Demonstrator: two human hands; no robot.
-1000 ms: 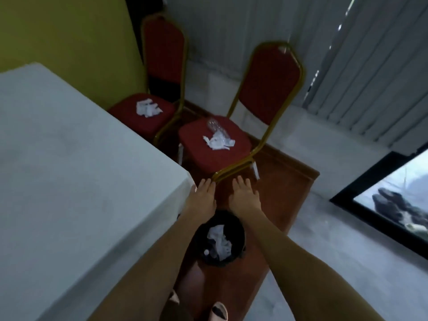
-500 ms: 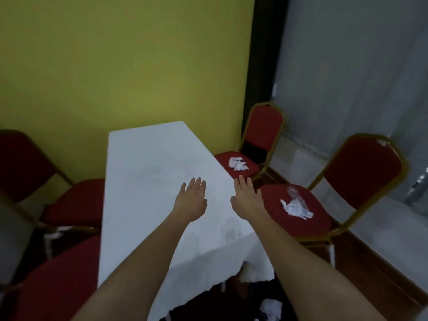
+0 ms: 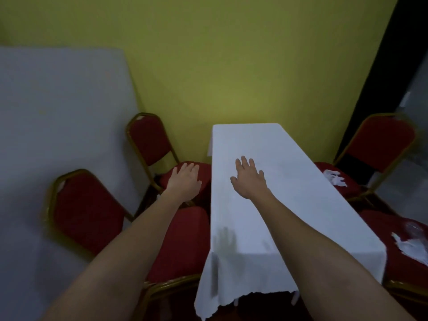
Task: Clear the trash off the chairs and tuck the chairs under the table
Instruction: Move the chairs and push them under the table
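Chairs [image 3: 88, 212] number four, two along each long edge of the table [image 3: 278, 205], and the trash [image 3: 334, 177], crumpled white paper, lies in two heaps on the two right-hand seats, the nearer heap [image 3: 410, 245] with a bit of clear plastic. It looks light and soft, easy to pinch up whole, while the chairs look stiff and fairly heavy, best pushed by the gold back frame. Left hand [image 3: 184, 181] and right hand [image 3: 249, 179] hover flat with fingers spread, holding nothing.
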